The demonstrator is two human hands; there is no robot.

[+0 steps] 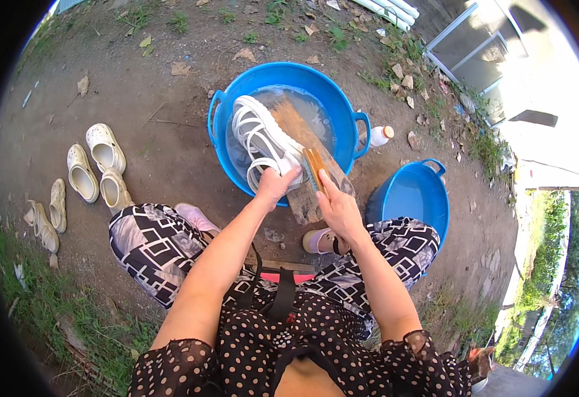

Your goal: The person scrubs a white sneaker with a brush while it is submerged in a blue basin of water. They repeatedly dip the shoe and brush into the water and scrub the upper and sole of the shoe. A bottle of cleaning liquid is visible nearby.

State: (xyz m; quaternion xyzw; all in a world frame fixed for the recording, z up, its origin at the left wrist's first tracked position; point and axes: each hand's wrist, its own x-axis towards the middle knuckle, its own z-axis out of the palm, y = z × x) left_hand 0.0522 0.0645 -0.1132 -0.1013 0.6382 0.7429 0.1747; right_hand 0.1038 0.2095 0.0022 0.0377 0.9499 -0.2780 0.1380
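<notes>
My left hand (273,186) grips the heel of a white strappy sandal (264,134), its toe pointing away over a round blue plastic tub (289,67). In my right hand (340,207) is a scrub brush with a wooden back (316,166), held against or close beside the sandal's heel; its bristles face the sandal. Under both lies a wet wooden board (305,208), slanting from the cloudy water in the tub out over the near rim. The bristle tips are partly hidden, so contact cannot be told for certain.
A blue bucket (404,168) of water stands by my right knee. Behind it, a white bottle with an orange cap (381,136) is beside the tub. Several cream clogs (105,149) lie on the dirt at left. White pipes (388,11) and a metal frame (452,74) are at the upper right.
</notes>
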